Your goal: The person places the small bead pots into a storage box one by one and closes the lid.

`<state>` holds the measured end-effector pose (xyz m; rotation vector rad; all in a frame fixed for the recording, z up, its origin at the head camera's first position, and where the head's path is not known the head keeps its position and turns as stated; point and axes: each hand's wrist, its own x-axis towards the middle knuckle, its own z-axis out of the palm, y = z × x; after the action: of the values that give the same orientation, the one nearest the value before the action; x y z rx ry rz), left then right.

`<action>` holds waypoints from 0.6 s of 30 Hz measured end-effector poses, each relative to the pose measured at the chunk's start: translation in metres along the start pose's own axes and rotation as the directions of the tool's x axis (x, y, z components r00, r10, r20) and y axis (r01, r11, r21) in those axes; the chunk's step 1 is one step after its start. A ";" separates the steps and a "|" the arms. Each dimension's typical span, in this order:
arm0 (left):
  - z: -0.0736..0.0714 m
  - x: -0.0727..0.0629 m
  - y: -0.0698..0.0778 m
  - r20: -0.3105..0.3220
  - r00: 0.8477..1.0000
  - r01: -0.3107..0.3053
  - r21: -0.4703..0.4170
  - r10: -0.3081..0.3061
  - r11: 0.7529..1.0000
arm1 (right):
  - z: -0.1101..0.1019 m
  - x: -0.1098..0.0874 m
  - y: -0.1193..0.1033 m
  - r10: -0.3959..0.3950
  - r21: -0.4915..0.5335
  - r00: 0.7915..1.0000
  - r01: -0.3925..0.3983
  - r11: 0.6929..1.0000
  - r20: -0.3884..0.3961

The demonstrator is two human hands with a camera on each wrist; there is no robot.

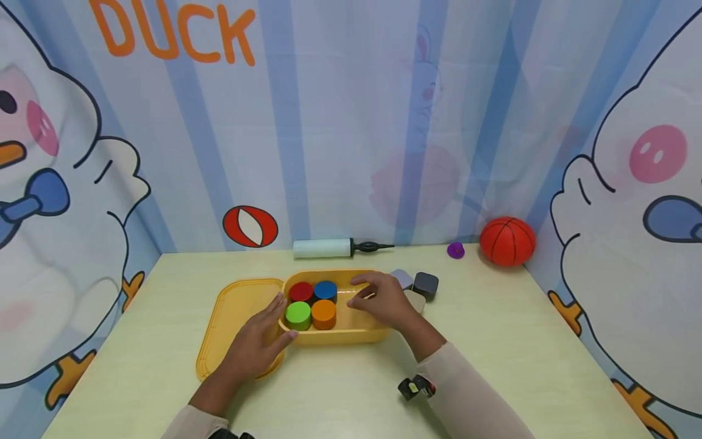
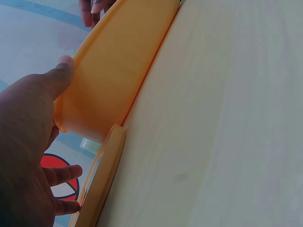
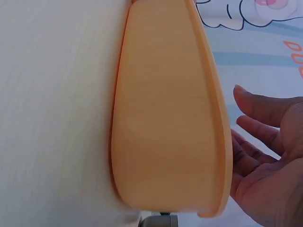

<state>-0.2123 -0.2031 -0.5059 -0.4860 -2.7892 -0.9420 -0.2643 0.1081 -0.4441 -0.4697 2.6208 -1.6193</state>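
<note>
A yellow rectangular container (image 1: 340, 336) rests on the table. Its left half holds a red round block (image 1: 301, 292), a blue round block (image 1: 325, 291), a green round block (image 1: 298, 316) and an orange round block (image 1: 323, 314). My left hand (image 1: 252, 347) spans the container's left end, thumb at the rim and fingers extended, as the left wrist view also shows. Over the container's right half hovers my right hand (image 1: 386, 299), fingers loosely bent, nothing visible in them. In the right wrist view this hand (image 3: 270, 151) is beyond the container's rim, thumb apart from the fingers.
A yellow lid (image 1: 219, 332) lies left of the container, partly under my left hand. Right of it sit a dark block (image 1: 425, 285), a lavender block (image 1: 402, 279) and a cream block (image 1: 415, 302). Farther back are a hand pump (image 1: 323, 248), a small purple object (image 1: 456, 250) and a red ball (image 1: 507, 241).
</note>
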 end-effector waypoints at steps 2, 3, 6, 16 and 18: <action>0.000 0.000 -0.001 -0.002 1.000 -0.005 -0.003 0.005 1.000 | -0.006 -0.002 0.002 -0.008 -0.002 1.000 0.007 1.000 -0.026; 0.001 0.000 -0.001 -0.003 1.000 -0.007 -0.002 0.007 1.000 | -0.009 -0.002 0.003 -0.013 -0.002 0.999 0.013 1.000 -0.039; 0.001 0.001 -0.002 -0.003 1.000 -0.007 -0.001 0.007 1.000 | -0.018 -0.005 0.007 -0.039 -0.005 0.997 0.039 0.999 -0.071; 0.000 0.000 -0.001 0.000 1.000 0.002 -0.007 -0.002 1.000 | -0.046 -0.011 0.031 -0.102 -0.046 0.979 0.096 0.994 -0.174; 0.000 0.000 -0.001 -0.001 1.000 0.001 -0.006 -0.001 1.000 | -0.051 -0.012 0.036 -0.110 -0.051 0.975 0.102 0.993 -0.194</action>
<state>-0.2127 -0.2043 -0.5068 -0.4851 -2.7863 -0.9511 -0.2706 0.1706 -0.4539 -0.4828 2.8213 -1.7305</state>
